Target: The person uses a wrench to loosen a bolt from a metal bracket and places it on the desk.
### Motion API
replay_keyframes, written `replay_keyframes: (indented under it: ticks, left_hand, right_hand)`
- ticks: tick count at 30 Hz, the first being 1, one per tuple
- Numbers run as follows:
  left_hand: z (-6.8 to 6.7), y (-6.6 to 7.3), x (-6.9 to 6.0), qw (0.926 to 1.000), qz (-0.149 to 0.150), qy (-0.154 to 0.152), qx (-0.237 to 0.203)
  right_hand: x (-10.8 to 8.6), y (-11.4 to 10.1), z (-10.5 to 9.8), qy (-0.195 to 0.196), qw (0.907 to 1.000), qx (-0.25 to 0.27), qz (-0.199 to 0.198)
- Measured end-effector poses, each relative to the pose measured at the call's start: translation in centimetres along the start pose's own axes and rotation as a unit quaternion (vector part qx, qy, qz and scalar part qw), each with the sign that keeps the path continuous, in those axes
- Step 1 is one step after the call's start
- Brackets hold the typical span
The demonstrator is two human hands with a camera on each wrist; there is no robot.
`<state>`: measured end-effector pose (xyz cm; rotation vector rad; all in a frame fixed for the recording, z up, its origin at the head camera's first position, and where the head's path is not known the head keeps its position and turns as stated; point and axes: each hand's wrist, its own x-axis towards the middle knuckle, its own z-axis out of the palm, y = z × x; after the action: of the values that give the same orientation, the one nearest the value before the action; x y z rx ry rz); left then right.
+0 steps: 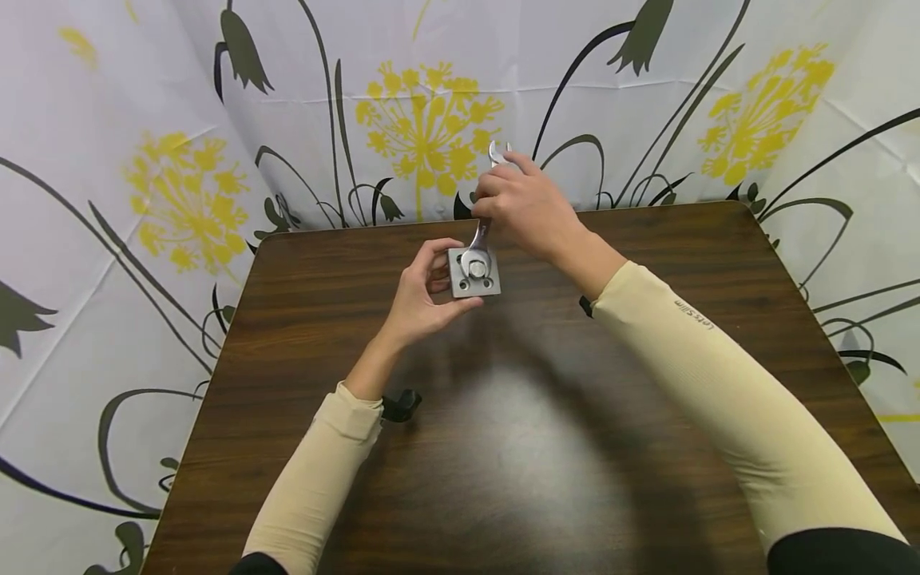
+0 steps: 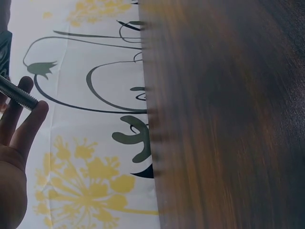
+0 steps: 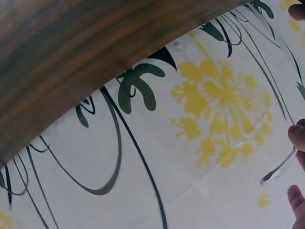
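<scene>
My left hand grips a small square metal block by its edges, thumb below and fingers above, held up over the table. Holes show in the block's face, and a bolt head sits near its middle. From the other side, the bolt's threaded shank sticks out past my left fingers in the left wrist view. My right hand holds a wrench by its shaft. One wrench end lies around the bolt head; the other, an open jaw, points up beyond my fingers. In the right wrist view a wrench end shows beside my fingertips.
Beneath both hands lies a dark wood-grain table. A white curtain with yellow and grey flowers hangs along its back and sides. A black strap piece sticks out at my left wrist.
</scene>
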<state>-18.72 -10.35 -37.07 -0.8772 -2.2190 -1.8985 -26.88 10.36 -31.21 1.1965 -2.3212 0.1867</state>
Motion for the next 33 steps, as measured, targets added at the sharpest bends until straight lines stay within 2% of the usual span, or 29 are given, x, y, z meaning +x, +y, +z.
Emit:
replay_keyframes:
  ticks: [4,6,8,10,12,14,15,16,18,19,22,23,25,26,27,28,29,30,33]
  left_hand:
    - [-0.1,0.2,0.2,1.0000,-0.004,0.005,0.002]
    - [-0.2,0.2,0.2,1.0000,-0.001,0.006,0.004]
    - [-0.2,0.2,0.3,0.9999,0.005,0.010,0.007]
    - [-0.2,0.3,0.3,0.9999,0.009,0.012,0.008]
    - [-0.3,0.3,0.3,0.9998,0.012,0.013,0.009]
    - [-0.3,0.3,0.3,0.9998,0.014,0.013,0.010]
    - [-0.3,0.3,0.3,0.9997,0.015,0.014,0.011]
    - [-0.3,0.3,0.3,0.9997,0.016,0.015,0.013]
    - [-0.3,0.3,0.3,0.9994,0.019,0.019,0.020]
    - [-0.3,0.2,0.3,0.9993,0.020,0.022,0.024]
    - [-0.2,0.1,0.3,0.9988,0.024,0.029,0.032]
    - [-0.2,0.1,0.4,0.9987,0.024,0.031,0.033]
    - [-0.1,0.0,0.5,0.9986,0.025,0.033,0.034]
    - [-0.1,0.0,0.5,0.9985,0.026,0.034,0.034]
    - [0.0,0.0,0.6,0.9985,0.026,0.034,0.034]
    - [0.0,-0.1,0.6,0.9985,0.027,0.034,0.034]
    - [0.0,-0.1,0.6,0.9986,0.026,0.034,0.030]
    - [-0.1,-0.2,0.6,0.9987,0.026,0.035,0.027]
    - [-0.2,-0.4,0.6,0.9989,0.027,0.035,0.012]
  right_hand:
    - [-0.8,0.9,-0.2,-0.022,0.9969,0.031,0.069]
    - [-1.5,1.2,-0.3,-0.043,0.9897,0.055,0.125]
    - [-2.3,1.5,-0.5,-0.070,0.9767,0.082,0.185]
    - [-3.1,1.6,-0.7,-0.098,0.9571,0.121,0.244]
    - [-3.9,1.5,-0.9,-0.114,0.9288,0.181,0.303]
    - [-4.6,1.3,-1.0,-0.113,0.8955,0.254,0.347]
    - [-4.9,1.0,-1.1,-0.105,0.8731,0.298,0.371]
    - [-5.2,0.6,-1.2,-0.094,0.8462,0.344,0.395]
    - [-5.6,-0.3,-1.3,-0.071,0.7853,0.435,0.435]
    - [-5.8,-1.0,-1.3,-0.057,0.7500,0.479,0.453]
    - [-6.0,-3.3,-1.7,-0.020,0.6284,0.596,0.499]
    - [-6.0,-4.2,-1.8,-0.009,0.5909,0.627,0.507]
    - [-5.8,-6.0,-2.2,0.009,0.5237,0.678,0.516]
    - [-5.7,-6.8,-2.4,0.016,0.4950,0.698,0.518]
    - [-5.6,-7.7,-2.5,0.022,0.4692,0.716,0.516]
    - [-5.4,-8.5,-2.7,0.028,0.4474,0.732,0.513]
    - [-5.3,-9.4,-2.9,0.032,0.4296,0.746,0.508]
    - [-5.2,-10.2,-3.0,0.034,0.4131,0.759,0.503]
    - [-4.8,-12.4,-3.3,0.038,0.3794,0.785,0.488]
